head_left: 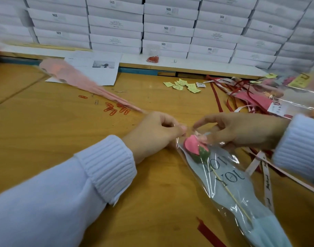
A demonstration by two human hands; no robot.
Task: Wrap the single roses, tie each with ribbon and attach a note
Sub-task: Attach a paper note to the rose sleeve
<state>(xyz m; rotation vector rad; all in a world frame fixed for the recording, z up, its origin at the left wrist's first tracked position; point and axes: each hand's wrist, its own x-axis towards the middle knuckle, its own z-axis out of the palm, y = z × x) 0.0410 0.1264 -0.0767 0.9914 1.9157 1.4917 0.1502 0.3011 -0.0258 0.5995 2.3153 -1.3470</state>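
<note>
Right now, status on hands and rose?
Left hand and right hand pinch clear sleeve mouth. Pink rose inside. Loose ribbons by right wrist.

the wrapped rose [215, 168] lies on the table [45, 139] before us, a little to the right, its head pointing away. our left hand [156, 134] and right hand [241, 131] pinch its far end from either side. beyond the left hand lie paper clips [117, 108], and behind them another wrapped rose [67, 73]. notes [184, 85] lie farther back, ribbons [241, 97] to their right. stacked boxes [170, 27] stand behind everything.
</note>
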